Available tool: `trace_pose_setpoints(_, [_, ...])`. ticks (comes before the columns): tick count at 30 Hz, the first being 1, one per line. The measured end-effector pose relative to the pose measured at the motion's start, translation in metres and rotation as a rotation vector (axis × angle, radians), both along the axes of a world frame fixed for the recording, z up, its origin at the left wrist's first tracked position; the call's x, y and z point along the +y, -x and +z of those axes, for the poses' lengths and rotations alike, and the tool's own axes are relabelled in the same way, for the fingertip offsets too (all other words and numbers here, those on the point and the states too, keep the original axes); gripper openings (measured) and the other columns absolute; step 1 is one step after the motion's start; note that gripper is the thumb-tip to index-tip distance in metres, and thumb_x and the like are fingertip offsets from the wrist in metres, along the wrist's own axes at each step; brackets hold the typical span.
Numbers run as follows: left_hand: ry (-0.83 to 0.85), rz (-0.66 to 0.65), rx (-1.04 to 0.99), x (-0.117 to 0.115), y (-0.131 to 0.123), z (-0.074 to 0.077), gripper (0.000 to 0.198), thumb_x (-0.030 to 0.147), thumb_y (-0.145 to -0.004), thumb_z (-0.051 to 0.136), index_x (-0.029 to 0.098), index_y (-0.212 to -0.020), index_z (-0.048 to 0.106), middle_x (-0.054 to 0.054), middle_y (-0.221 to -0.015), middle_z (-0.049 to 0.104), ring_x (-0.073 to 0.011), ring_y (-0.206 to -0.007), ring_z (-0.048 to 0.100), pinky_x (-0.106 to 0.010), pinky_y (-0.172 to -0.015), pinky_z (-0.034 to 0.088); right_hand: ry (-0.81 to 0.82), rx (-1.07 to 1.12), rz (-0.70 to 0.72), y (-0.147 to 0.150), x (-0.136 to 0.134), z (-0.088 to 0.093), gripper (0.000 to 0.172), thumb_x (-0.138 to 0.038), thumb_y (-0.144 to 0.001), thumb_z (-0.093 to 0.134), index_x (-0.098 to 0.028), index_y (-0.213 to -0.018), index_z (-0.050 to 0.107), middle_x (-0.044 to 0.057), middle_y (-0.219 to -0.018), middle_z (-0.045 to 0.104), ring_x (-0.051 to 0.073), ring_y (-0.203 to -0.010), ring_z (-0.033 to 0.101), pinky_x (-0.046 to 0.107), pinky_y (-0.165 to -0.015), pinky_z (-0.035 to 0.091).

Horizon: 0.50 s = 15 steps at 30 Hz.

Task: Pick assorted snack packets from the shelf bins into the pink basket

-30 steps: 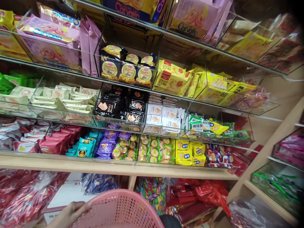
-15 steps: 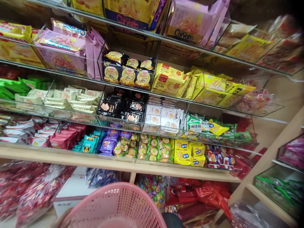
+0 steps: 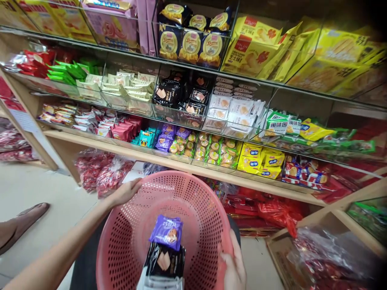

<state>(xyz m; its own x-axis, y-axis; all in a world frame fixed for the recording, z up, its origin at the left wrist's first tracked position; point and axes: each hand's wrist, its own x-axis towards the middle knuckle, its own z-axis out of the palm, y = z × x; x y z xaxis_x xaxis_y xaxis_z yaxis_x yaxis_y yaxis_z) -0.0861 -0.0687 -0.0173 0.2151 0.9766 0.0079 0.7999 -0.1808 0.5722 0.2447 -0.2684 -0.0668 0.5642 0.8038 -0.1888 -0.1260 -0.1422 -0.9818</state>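
A pink perforated plastic basket [image 3: 117, 241] is held between my two hands in the lower middle of the head view. My left hand [image 3: 128, 191] is closed on its far left rim, the forearm reaching in from the lower left. Gripping the right rim is my right hand [image 3: 232, 262], thumb on the inside. In the basket lie a purple snack packet [image 3: 166, 231], a black snack packet [image 3: 166, 259] that partly overlaps it below, and a silvery-white packet [image 3: 160, 283] cut off by the bottom edge.
Shelves ahead have clear-fronted bins of packets: dark blue cookie packs [image 3: 190, 42], yellow bags [image 3: 254, 46], black packets [image 3: 196, 96] and purple packets [image 3: 165, 137]. Bagged red goods [image 3: 111, 175] sit beneath, left. A cardboard box [image 3: 286, 253] stands at lower right. Someone's foot [image 3: 26, 225] shows at left.
The view has tilted down and come nearer the shelves. More of the basket now shows, with its packets and both my hands on the rim.
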Motion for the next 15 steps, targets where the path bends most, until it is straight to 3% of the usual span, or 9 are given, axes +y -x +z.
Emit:
trace_pose_setpoints(8, [0.020,-0.050,0.035,0.009,-0.016,0.024,0.066,0.047,-0.085,0.026,0.001,-0.127,0.047,-0.016,-0.107,0.065,-0.0225,-0.087,0.062,-0.031,-0.087,0.042,-0.097,0.216,-0.085,-0.008,0.006,0.048,0.075,-0.030,-0.071,0.055,-0.024,-0.142,0.031,0.006,-0.126,0.059,0.021,-0.106,0.060,0.032,-0.089,0.048])
trace_pose_setpoints(15, [0.014,-0.106,0.065,0.021,-0.031,0.049,0.064,0.047,-0.084,0.027,0.004,-0.125,0.049,-0.014,-0.104,0.065,-0.0240,-0.089,0.060,-0.032,-0.083,0.043,-0.120,0.356,-0.153,-0.014,0.008,0.073,0.076,-0.025,-0.065,0.061,-0.028,-0.138,0.038,0.005,-0.126,0.059,0.020,-0.092,0.065,0.033,-0.083,0.051])
